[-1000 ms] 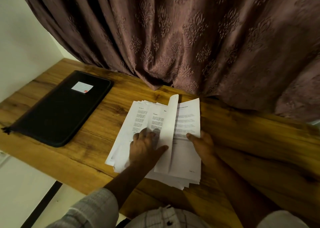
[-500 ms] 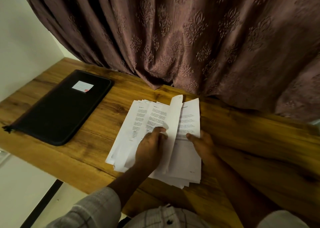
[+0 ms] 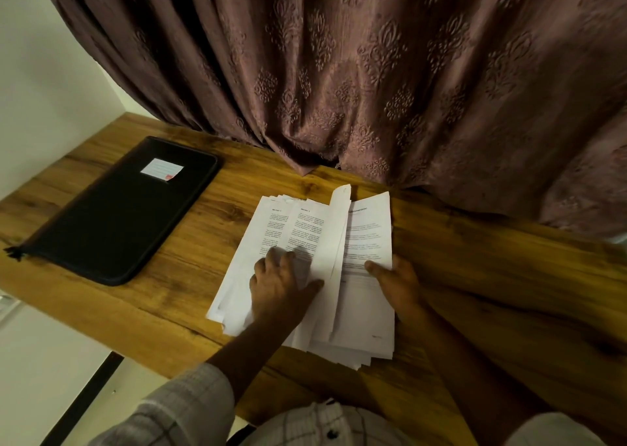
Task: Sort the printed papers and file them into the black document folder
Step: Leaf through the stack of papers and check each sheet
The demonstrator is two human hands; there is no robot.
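Papers (image 3: 366, 242), white printed sheets in a loose fanned stack, lie mid-table on wood-grain table (image 3: 203, 296); one sheet curls upward mid-stack; left hand (image 3: 281, 286) rests flat on the left sheets, fingers spread; right hand (image 3: 398, 284) pinches the stack's right edge, thumb on top; folder (image 3: 115, 215), black, round-cornered, closed, lies well apart at left; embossed curtain (image 3: 373, 72) behind.

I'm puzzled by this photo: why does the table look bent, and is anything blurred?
Head view: the wide-angle lens bows the wooden table and curtain; dim, warm light leaves the right hand shadowed; fingertips of the left hand smear over the printed papers.
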